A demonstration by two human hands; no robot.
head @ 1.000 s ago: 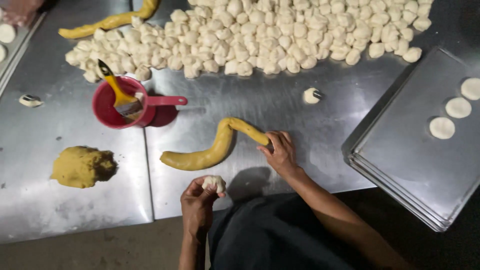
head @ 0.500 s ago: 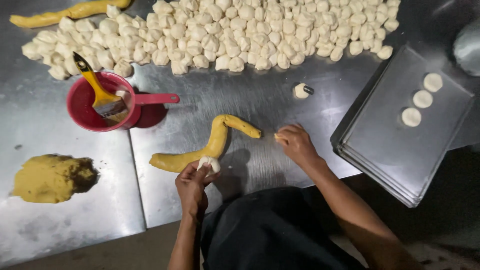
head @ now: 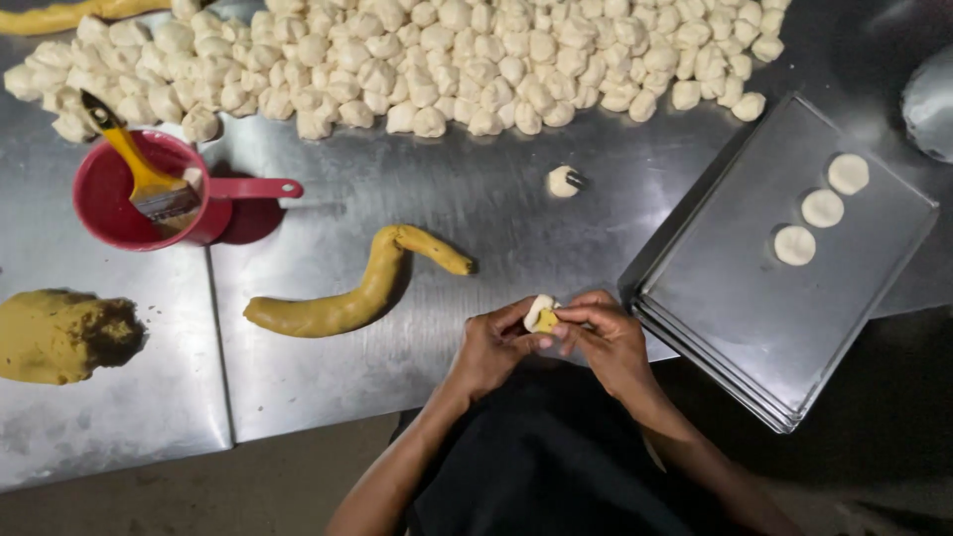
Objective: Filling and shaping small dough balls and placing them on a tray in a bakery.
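At lower centre of the frame we have both hands together at the table's near edge. Our left hand [head: 488, 349] cups a small dough piece [head: 541, 315] from below, and our right hand [head: 608, 342] pinches its top with thumb and fingertips; a bit of yellow filling shows inside the white, so the dough looks cradled this way to be folded shut around it.

Just left of the hands lies a curved yellow roll [head: 362, 288] of the same filling, near enough, we judge, to pinch bits from. Further left, at the frame's edge, sits a rougher yellow lump [head: 55, 335].

To the right a steel tray [head: 754, 328] lies at an angle, bearing three flat white rounds [head: 822, 208] in a row in its upper corner, apart from one another.

Above the hands a lone dough ball [head: 564, 181] lies on the steel table [head: 476, 218]. Across the top runs a big pile of white dough pieces [head: 417, 60]. At upper left a red cup [head: 119, 194] holds a yellow-handled brush [head: 144, 174], bristles down.
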